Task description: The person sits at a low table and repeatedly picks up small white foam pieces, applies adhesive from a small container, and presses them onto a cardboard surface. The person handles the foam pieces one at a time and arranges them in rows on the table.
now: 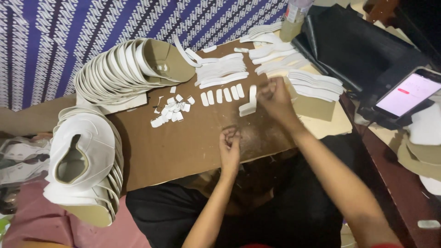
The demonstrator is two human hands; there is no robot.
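While the right hand (274,97) pinches a short white strip (248,108) at one o'clock on the brown board (183,147), the curled left hand (229,147), contents unclear, is best kept steady nearby.

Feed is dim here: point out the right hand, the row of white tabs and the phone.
right hand (274,97): head view, back of the hand.
row of white tabs (222,95): head view, middle tab.
phone (408,94): head view, lit screen.

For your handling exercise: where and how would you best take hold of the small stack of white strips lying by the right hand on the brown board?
Probably pinch the small stack of white strips across its narrow width, coming from above: it lies flat on the brown board, long edges exposed, with the right hand directly beside it.
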